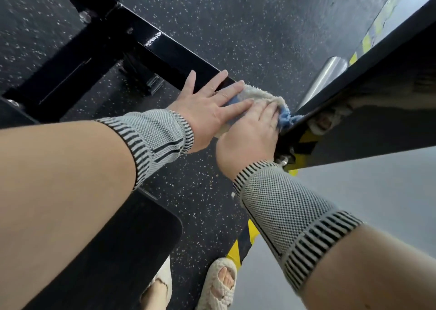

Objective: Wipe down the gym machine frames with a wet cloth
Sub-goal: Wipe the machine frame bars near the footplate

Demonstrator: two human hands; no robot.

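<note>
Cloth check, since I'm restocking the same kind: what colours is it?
The cloth is cream-white with a blue part, seen in the head view.

Cream-and-blue terry cloth [260,97], bunched, lying on glossy black frame beam [165,50] at its near end, against slanted black frame panel [377,111].

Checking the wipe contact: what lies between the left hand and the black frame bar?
In the head view, the cloth lies under the left hand's fingers, on the frame bar.

Speckled black rubber floor [247,26]; yellow-black hazard tape [240,243]; 2 cream sandals [219,283].
</note>
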